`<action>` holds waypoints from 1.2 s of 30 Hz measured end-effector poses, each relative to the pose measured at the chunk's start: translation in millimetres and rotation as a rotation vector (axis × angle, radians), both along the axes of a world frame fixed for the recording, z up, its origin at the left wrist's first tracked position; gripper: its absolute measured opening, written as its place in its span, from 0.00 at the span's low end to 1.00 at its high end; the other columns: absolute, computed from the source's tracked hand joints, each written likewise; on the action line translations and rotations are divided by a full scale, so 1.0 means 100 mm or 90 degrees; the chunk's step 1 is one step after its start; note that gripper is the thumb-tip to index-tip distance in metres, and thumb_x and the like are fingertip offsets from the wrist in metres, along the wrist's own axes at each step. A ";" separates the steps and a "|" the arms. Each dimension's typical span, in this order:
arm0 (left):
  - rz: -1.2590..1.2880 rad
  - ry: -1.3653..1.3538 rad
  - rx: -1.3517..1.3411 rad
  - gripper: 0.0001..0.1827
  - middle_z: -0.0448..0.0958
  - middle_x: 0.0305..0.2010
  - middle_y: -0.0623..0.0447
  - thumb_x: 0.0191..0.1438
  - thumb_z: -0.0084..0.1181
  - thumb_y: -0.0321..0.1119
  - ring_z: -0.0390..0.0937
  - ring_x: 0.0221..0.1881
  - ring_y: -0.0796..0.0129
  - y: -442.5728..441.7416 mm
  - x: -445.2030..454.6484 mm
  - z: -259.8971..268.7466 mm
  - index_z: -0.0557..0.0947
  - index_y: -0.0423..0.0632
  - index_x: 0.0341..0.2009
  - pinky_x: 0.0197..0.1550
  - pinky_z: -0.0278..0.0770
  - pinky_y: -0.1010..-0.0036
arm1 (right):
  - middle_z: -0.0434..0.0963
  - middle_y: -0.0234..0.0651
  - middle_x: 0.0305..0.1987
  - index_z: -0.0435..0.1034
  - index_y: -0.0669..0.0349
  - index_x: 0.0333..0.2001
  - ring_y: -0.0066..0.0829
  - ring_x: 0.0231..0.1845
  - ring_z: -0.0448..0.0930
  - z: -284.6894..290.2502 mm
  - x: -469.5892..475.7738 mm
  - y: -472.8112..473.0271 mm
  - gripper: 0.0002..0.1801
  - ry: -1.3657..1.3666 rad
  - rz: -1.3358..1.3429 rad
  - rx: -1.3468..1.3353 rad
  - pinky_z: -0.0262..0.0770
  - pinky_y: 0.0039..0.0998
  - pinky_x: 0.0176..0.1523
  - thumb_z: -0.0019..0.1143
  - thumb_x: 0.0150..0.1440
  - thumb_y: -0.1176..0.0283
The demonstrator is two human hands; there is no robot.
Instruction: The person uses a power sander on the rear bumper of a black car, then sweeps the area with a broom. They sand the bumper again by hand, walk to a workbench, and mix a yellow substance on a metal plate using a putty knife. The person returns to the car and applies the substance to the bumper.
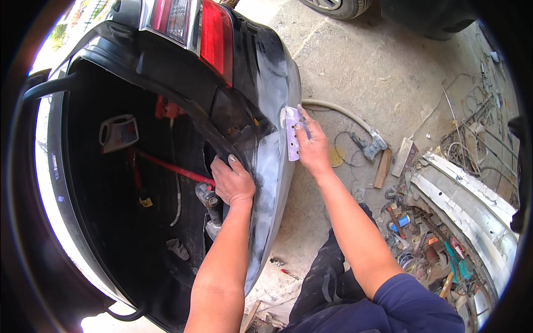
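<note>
Before me is the rear corner of a black car with its boot open. My right hand [314,152] holds a purple perforated sanding sheet [292,141] against the outer side of the rear panel [268,166], whose surface is dull grey-white and scuffed. Whether a block backs the sheet is hidden by the hand. My left hand [234,183] grips the rim of the boot opening [212,129], thumb on top and fingers curled inward. Above both hands sits the red tail light [216,41].
Inside the boot lie a white jug [118,135], a red bar [170,164] and a power tool [210,204]. On the concrete floor, a hose [341,110] joins a sander [374,146] near wood blocks [383,168]. A detached body panel [470,195] and scattered scrap [429,249] lie right.
</note>
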State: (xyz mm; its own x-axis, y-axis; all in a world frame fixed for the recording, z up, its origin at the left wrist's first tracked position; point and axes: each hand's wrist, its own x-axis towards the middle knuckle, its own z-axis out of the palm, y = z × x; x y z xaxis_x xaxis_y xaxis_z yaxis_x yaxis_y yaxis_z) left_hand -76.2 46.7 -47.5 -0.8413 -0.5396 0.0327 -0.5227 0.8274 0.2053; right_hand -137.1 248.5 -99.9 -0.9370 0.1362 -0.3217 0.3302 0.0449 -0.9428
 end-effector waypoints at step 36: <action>0.010 -0.014 0.001 0.33 0.77 0.64 0.36 0.75 0.45 0.55 0.75 0.65 0.36 0.02 0.00 0.04 0.73 0.37 0.66 0.61 0.76 0.45 | 0.67 0.56 0.68 0.69 0.49 0.76 0.63 0.63 0.79 0.42 0.01 -0.33 0.30 0.101 0.031 0.318 0.80 0.53 0.66 0.56 0.71 0.64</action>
State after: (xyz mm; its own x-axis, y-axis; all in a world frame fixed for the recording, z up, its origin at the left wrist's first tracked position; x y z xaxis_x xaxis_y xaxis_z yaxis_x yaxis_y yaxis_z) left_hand -76.7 49.2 -43.9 -0.8332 -0.5528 0.0139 -0.5400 0.8187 0.1952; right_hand -136.6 215.8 -57.8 -0.9782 0.1911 -0.0818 0.1706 0.5133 -0.8411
